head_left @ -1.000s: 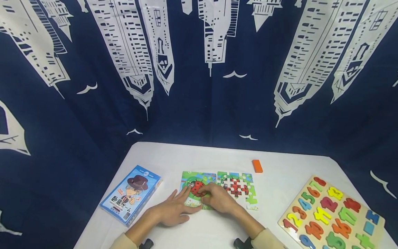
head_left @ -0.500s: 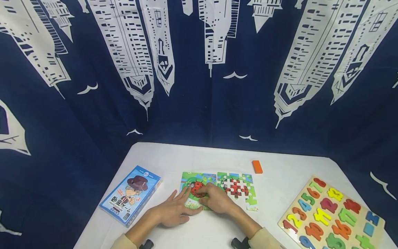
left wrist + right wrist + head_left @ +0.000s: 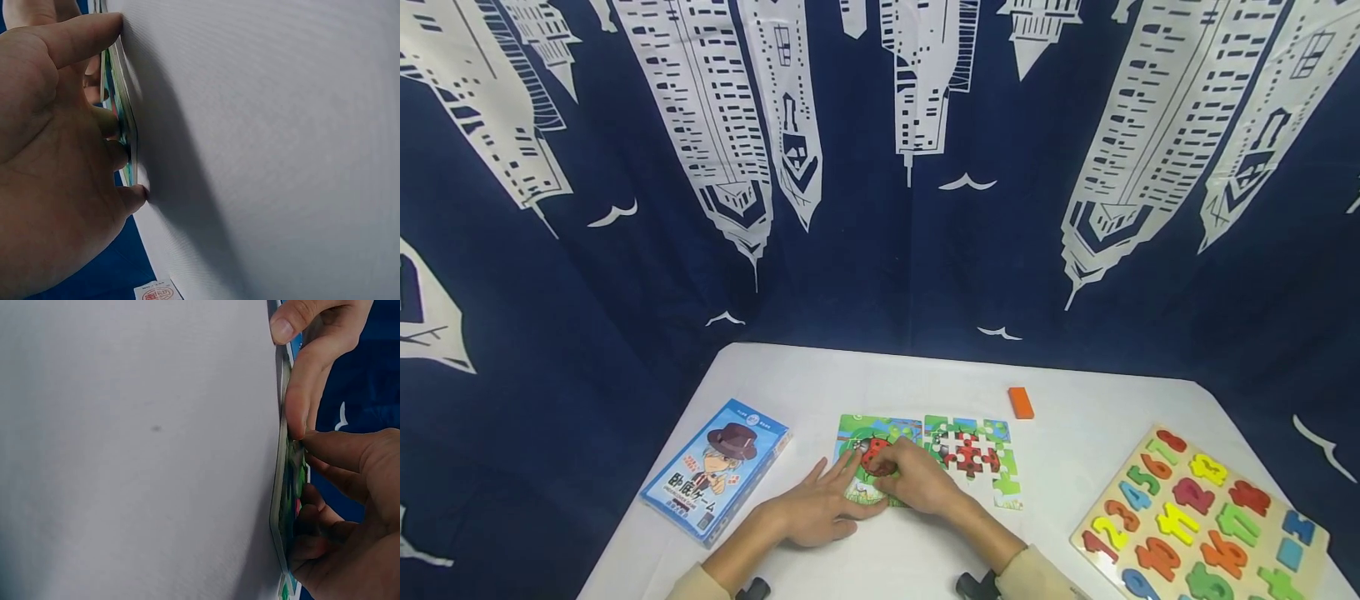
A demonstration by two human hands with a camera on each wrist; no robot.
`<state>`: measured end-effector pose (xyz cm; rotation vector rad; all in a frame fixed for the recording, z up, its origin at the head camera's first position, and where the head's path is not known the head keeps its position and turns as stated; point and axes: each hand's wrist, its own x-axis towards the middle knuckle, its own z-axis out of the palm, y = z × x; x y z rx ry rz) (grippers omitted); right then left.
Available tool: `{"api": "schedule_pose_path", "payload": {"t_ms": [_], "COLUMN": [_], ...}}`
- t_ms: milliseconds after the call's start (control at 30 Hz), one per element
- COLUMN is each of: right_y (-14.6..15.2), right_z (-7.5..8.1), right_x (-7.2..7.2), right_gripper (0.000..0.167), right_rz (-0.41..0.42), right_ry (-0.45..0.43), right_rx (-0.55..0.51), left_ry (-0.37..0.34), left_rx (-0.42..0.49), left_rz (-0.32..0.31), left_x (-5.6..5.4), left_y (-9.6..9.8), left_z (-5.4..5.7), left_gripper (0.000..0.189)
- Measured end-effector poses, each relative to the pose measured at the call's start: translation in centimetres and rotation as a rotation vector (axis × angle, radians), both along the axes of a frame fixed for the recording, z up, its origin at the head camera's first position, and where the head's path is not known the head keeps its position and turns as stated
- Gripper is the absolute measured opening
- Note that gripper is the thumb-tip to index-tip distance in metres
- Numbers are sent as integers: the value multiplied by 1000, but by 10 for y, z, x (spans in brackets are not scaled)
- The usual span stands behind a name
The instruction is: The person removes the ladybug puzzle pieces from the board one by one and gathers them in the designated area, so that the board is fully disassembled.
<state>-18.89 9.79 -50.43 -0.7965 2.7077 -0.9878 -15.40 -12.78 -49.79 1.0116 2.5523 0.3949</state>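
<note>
A ladybug picture puzzle (image 3: 865, 427) lies flat on the white table with both hands on it. My left hand (image 3: 816, 510) rests spread across its lower left part, fingers fairly straight. Curled over the ladybug is my right hand (image 3: 925, 479), thumb and index fingertips close together. In the right wrist view, the right hand (image 3: 356, 506) has its thumb at the puzzle's surface (image 3: 287, 500), beside a left fingertip. I cannot tell whether a piece is pinched there. Just right of it sits a second ladybug puzzle (image 3: 1006, 462), with white gaps between pieces.
A blue game box (image 3: 715, 471) with a cartoon figure in a hat lies at the left. An orange block (image 3: 1021, 402) is near the back of the table (image 3: 925, 379). At the right is a wooden number board (image 3: 1206, 521) with colourful numerals.
My right hand's index finger has bent inward over the ladybug, and the hand has shifted slightly. The left hand stays in place.
</note>
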Motion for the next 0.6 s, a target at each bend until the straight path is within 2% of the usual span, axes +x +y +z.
{"api": "schedule_pose_path", "payload": {"t_ms": [200, 600], "right_y": [-1, 5], "right_z": [-2, 0], "right_x": [0, -3], "right_gripper": [15, 14], "right_rz": [-29, 12], "right_ry": [-14, -102], "right_rx": [-5, -120], "left_ry": [2, -5], "left_rx": [-4, -7], "left_rz": [-1, -2], "left_x": [0, -1], "left_y": [0, 0], "left_z": [1, -3], "left_gripper": [50, 50]}}
